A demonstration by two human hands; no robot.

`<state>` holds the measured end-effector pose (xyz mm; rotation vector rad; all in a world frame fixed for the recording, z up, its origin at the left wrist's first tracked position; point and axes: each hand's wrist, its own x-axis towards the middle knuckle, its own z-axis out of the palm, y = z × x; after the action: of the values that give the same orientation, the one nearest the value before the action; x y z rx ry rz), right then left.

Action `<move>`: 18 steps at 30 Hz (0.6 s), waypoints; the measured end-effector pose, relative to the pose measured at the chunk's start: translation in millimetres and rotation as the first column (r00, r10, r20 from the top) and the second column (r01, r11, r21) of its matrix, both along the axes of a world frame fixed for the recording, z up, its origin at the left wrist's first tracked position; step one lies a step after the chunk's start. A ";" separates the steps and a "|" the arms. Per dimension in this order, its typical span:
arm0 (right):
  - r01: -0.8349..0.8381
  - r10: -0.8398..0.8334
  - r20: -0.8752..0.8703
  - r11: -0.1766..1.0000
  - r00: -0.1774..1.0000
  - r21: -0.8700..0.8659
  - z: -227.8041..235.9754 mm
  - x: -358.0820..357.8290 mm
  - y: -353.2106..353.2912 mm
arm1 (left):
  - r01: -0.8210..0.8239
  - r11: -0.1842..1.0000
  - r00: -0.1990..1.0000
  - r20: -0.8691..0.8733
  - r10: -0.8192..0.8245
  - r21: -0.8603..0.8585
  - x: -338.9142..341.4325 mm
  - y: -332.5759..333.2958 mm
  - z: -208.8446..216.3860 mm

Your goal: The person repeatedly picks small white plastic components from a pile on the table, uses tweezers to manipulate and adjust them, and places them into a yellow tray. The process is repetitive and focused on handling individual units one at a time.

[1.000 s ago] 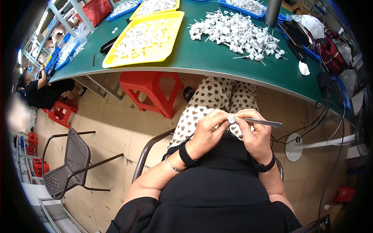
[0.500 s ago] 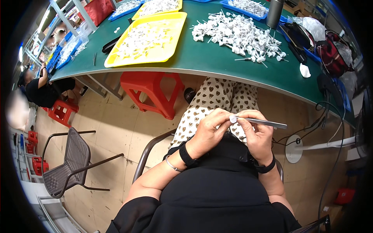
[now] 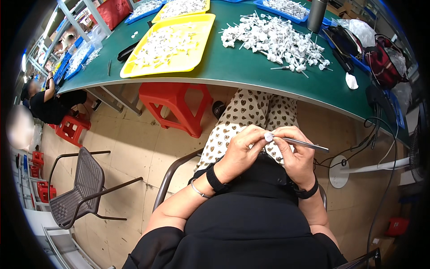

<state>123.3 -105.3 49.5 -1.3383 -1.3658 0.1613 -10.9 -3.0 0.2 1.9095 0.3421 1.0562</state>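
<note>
Above my lap, my two hands meet fingertip to fingertip. Between thumb and fingers my left hand (image 3: 244, 149) pinches a small white round plastic piece (image 3: 268, 137). My right hand (image 3: 296, 154) is closed on metal tweezers (image 3: 309, 144), whose blunt end points out to the right. The tips of the tweezers are by the white piece, mostly covered by my fingers. On the green table (image 3: 242, 74) ahead lies a loose heap of white plastic parts with thin stems (image 3: 277, 42). Left of it, a yellow tray (image 3: 197, 60) holds more such small parts.
A red stool (image 3: 172, 105) stands under the table edge, and a brown woven chair (image 3: 87, 179) to the left. A dark bottle (image 3: 316, 17), bags (image 3: 385, 60) and cables (image 3: 378, 121) are at the right. Further left, a person in black (image 3: 45, 103) sits at the table.
The outer end of the tweezers has dipped slightly as they turn a little in my right hand. My left hand and the white piece stay nearly still.
</note>
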 end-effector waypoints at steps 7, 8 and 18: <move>0.006 -0.009 -0.116 1.000 0.993 -0.024 -5.1 -1.7 -2.4 | 0.006 1.000 1.000 -0.014 -0.006 -0.011 0.0 0.7 -1.0; -0.003 -0.003 -0.173 0.999 0.985 -0.033 -5.9 -2.3 -2.6 | 0.003 1.000 1.000 -0.017 -0.003 -0.003 -0.2 0.7 -0.5; -0.003 -0.006 -0.210 0.999 0.978 -0.042 -7.3 -3.2 -2.0 | -0.011 0.999 1.000 -0.004 0.011 0.038 0.4 -0.2 1.5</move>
<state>120.1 -107.3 42.2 -1.3179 -1.1888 0.3234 -10.5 -3.2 1.7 1.9460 0.3382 1.0727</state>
